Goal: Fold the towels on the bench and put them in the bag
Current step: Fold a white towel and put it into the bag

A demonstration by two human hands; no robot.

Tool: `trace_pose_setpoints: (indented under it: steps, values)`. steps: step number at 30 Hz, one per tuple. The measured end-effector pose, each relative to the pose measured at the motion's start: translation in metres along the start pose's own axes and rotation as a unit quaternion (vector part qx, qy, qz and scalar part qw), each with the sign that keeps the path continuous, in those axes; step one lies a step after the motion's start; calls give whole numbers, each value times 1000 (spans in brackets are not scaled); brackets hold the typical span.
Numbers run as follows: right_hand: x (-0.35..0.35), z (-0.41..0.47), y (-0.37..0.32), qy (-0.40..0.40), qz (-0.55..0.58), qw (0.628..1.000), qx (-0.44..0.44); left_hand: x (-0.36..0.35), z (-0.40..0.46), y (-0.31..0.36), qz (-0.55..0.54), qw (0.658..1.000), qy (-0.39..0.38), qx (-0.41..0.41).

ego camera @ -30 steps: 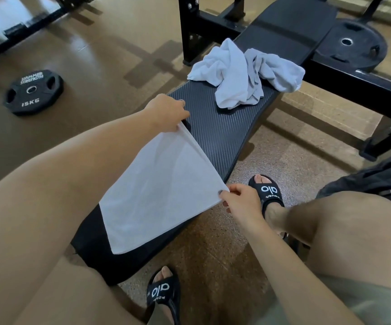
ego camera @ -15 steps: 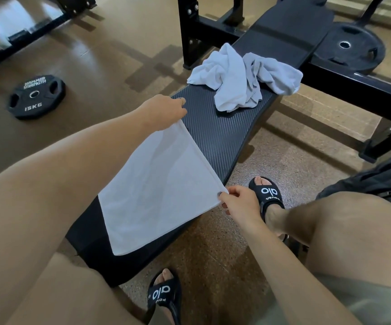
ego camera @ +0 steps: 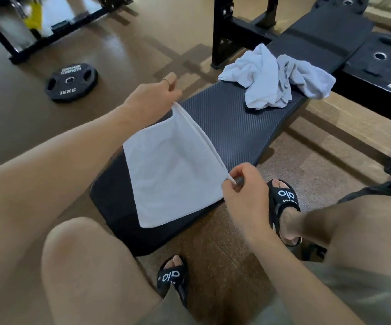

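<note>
Now a white towel is pinched at two corners.
Left hand and right hand each hold a tight grip on it at the worktop's near end.

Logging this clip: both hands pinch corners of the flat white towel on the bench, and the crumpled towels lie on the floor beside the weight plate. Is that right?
Not quite. The head view shows the crumpled towels on the bench, not on the floor. The rest holds: left hand and right hand each pinch a corner of the flat white towel.
</note>
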State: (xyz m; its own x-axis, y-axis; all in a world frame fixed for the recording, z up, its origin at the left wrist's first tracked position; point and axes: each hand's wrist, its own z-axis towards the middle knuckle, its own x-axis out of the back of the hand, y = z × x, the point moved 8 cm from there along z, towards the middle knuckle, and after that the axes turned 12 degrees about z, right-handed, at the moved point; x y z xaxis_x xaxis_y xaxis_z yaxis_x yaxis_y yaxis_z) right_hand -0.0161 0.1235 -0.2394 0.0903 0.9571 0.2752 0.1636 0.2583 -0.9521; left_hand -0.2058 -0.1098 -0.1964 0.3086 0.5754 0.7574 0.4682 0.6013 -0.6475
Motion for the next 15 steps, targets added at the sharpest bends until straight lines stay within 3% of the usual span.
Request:
trace_pose_setpoints:
  steps: [2,6,12,15]
  values:
    - [-18,-14,-23,-30,-73,992,100,-5,-31,-11,9,1000,4,15]
    - [-76,-45,-45,-114,-182,945,248,-19,-88,-27,-36,990,-16,132]
    - [-160,-76,-32,-188,-302,876,327,-74,-135,-20,-144,956,-93,237]
    - [-182,-76,-21,-202,-331,861,328,-97,-144,-14,-192,931,-105,292]
